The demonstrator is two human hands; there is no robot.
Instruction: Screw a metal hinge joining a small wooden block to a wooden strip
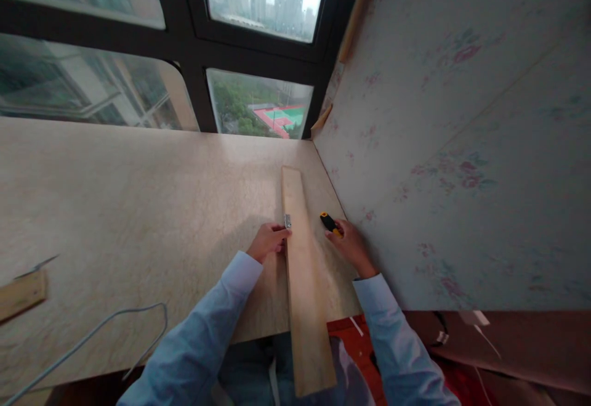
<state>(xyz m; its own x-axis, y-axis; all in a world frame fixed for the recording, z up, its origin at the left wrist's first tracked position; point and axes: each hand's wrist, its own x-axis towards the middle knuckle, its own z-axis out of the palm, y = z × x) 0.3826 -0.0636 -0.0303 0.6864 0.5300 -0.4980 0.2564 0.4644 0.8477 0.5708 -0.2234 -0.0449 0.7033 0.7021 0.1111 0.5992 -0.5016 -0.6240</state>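
Note:
A long pale wooden board (305,283) lies lengthwise before me on the marble-patterned surface, its near end sticking out past the front edge over my lap. At the board's left edge, my left hand (271,239) pinches a small silvery metal bracket (288,221) against the wood; the fingers below the thumb are partly hidden. Right of the board, near the wall, my right hand (348,244) is closed round a black-and-yellow tool handle (329,221), apart from the board. Whether it is a screwdriver or a knife does not show.
Another piece of wood (23,295) lies at the far left, with a thin dark pointed item (37,267) by it. A grey cable (106,320) loops across the front left. A flowered wall (462,147) closes the right side; dark-framed windows (258,55) stand behind.

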